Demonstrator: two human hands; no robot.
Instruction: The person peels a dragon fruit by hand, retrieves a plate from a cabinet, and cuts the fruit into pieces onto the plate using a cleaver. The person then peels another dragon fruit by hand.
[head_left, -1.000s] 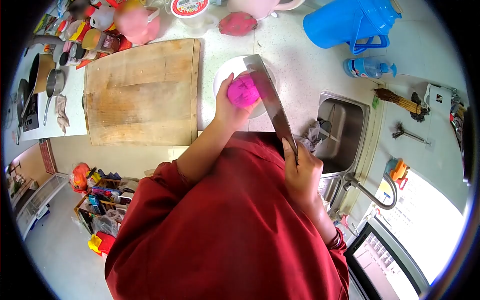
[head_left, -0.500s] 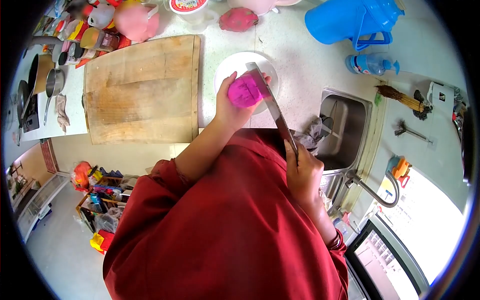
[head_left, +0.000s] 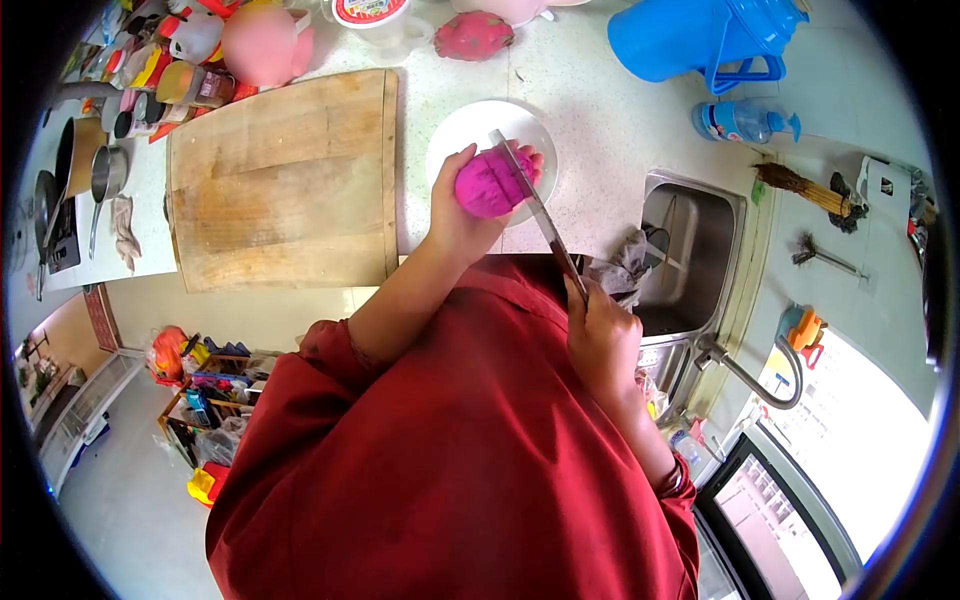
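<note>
In my left hand (head_left: 458,228) rests a peeled dragon fruit (head_left: 486,188) with bright magenta flesh, cupped in the palm with the fingers curled up around its far side. Cut lines run across its surface. My right hand (head_left: 604,342) is wrapped round the handle of a long knife (head_left: 543,217). The blade slants up and left, edge-on to me, its far part against the fruit's right side; how deep it sits I cannot tell. Below the fruit stands a white plate (head_left: 455,128) on the counter, partly hidden by my left hand.
A wooden cutting board (head_left: 285,180) lies to the left. Behind are a whole dragon fruit (head_left: 474,36), a plastic tub (head_left: 372,14) and a blue jug (head_left: 665,40). On the right are a pump bottle (head_left: 740,123), a steel sink (head_left: 690,250) and its faucet (head_left: 750,378).
The knife blade has turned from showing its flat side to nearly edge-on, and its tip end has shifted slightly left over the fruit. My right hand has moved slightly left.
</note>
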